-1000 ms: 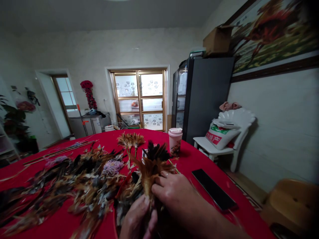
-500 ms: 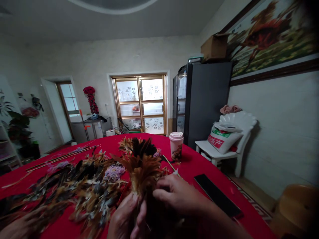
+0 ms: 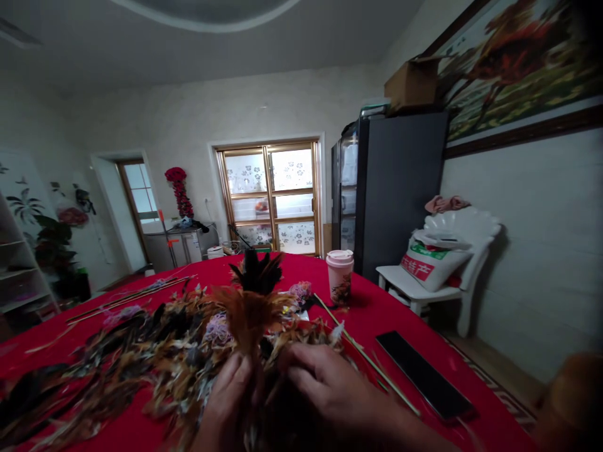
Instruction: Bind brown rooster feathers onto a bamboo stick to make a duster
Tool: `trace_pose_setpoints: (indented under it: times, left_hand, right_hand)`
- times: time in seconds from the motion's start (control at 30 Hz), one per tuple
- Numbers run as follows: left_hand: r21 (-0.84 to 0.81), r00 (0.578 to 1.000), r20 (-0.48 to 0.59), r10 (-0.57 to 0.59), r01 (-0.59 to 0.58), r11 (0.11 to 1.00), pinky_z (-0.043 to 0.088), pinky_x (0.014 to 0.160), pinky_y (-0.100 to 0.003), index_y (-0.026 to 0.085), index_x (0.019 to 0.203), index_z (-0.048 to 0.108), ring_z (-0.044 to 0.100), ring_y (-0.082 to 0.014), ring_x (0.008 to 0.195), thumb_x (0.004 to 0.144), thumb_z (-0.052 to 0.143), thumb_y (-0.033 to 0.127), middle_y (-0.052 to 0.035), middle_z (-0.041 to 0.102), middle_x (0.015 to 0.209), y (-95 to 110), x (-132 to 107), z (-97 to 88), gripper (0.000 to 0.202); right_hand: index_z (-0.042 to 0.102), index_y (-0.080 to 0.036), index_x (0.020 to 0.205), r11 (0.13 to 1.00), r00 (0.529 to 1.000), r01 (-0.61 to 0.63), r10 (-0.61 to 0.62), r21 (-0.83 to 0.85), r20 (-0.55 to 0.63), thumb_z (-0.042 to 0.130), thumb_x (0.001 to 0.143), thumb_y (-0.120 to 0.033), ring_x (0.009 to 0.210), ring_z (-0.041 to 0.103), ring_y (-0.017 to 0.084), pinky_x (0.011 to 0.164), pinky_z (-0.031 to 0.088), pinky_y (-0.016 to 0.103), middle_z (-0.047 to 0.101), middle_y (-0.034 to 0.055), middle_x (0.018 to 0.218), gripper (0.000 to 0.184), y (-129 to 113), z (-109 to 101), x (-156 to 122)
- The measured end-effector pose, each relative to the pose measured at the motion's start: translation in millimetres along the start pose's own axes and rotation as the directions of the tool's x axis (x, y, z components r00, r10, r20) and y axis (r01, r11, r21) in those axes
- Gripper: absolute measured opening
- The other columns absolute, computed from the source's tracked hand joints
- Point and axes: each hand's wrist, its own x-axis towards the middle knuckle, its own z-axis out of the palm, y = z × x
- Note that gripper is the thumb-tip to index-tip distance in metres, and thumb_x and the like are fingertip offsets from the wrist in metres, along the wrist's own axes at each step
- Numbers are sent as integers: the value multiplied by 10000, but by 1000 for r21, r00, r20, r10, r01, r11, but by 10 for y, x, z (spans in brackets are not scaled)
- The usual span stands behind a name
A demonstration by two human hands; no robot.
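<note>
Brown-and-black feather bundle [image 3: 247, 314] upright, base in the left of the hands [image 3: 223, 395]

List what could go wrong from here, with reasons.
The feather bundle could loosen or splay if the left hand eases its pinch near the base.
The phone lies beside the right forearm, so a sideways sweep might nudge it.
The purple thread tangle sits among loose feathers and might snag them.

Bare left fingers [image 3: 234, 370], bare right fingers [image 3: 305, 358], and a right forearm [image 3: 393, 415] bare down to the view's edge
</note>
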Motion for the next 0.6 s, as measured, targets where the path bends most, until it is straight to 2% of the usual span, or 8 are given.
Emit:
trace_pose_setpoints:
  times: [0.07, 0.1, 0.17, 0.27, 0.33, 0.4, 0.47, 0.6]
  left_hand:
    - [106, 993, -83, 88, -79, 991, 466, 592, -270, 234, 827, 637, 605, -219, 749, 766, 546, 455, -42, 656, 762, -24, 32, -54, 247]
    - [184, 987, -84, 139, -122, 975, 462, 609, -286, 238, 842, 633, 609, -237, 772, 774, 531, 448, -47, 665, 766, -35, 52, -87, 243]
    - [399, 967, -21, 253, -224, 889, 424, 567, -297, 241, 825, 610, 607, -243, 666, 780, 510, 419, -35, 652, 653, -55, 88, -144, 210]
    - [737, 905, 160, 394, -375, 563, 308, 462, -308, 237, 767, 549, 560, -249, 464, 755, 491, 351, -30, 596, 480, -91, 100, -150, 128]
    - [805, 888, 238, 395, -408, 432, 235, 434, -312, 230, 764, 526, 542, -259, 406, 725, 502, 307, -45, 583, 439, -125, 73, -91, 89]
    - [807, 883, 295, 365, -435, 399, 198, 437, -311, 230, 726, 514, 534, -253, 392, 710, 526, 274, -60, 588, 440, -170, 35, -13, 48]
    - [791, 885, 342, 315, -452, 412, 172, 444, -308, 240, 633, 490, 501, -222, 372, 693, 574, 252, -51, 571, 431, -218, 3, 46, 104]
    - [768, 878, 418, 233, -478, 425, 133, 444, -306, 237, 579, 515, 411, -161, 353, 711, 612, 252, -6, 515, 429, -251, -54, 83, 165]
  right_hand:
    - [583, -171, 794, 981, 997, 56, -64, -188, -39, 431, 823, -168, 709, 551, 122, 628, 365, 194, 625, 13, 767, 155, -62, 2, -52]
    - [574, -178, 781, 965, 996, 73, -81, -251, -22, 430, 822, -164, 663, 546, 113, 600, 352, 190, 624, 4, 735, 150, -99, 0, -79]
    - [559, -185, 756, 935, 992, 126, -121, -331, 35, 437, 802, -151, 581, 521, 97, 551, 323, 190, 611, -13, 667, 134, -181, -11, -129]
    - [540, -182, 723, 888, 981, 188, -190, -420, 37, 465, 758, -140, 577, 517, 100, 543, 308, 199, 604, -13, 646, 93, -292, -20, -176]
    - [521, -178, 702, 881, 977, 208, -202, -424, 60, 465, 749, -135, 580, 523, 97, 539, 310, 191, 605, -12, 648, 85, -325, -2, -182]
    - [514, -175, 703, 879, 971, 238, -204, -413, 127, 463, 744, -137, 570, 532, 98, 534, 322, 185, 613, -7, 653, 76, -321, 33, -178]
    - [526, -171, 736, 856, 962, 264, -204, -444, 179, 465, 741, -143, 586, 558, 117, 534, 330, 199, 636, 11, 685, 68, -303, 61, -181]
    - [536, -179, 757, 724, 950, 310, -215, -616, 225, 515, 740, -170, 593, 573, 146, 493, 271, 253, 655, 18, 715, 28, -329, -23, -255]
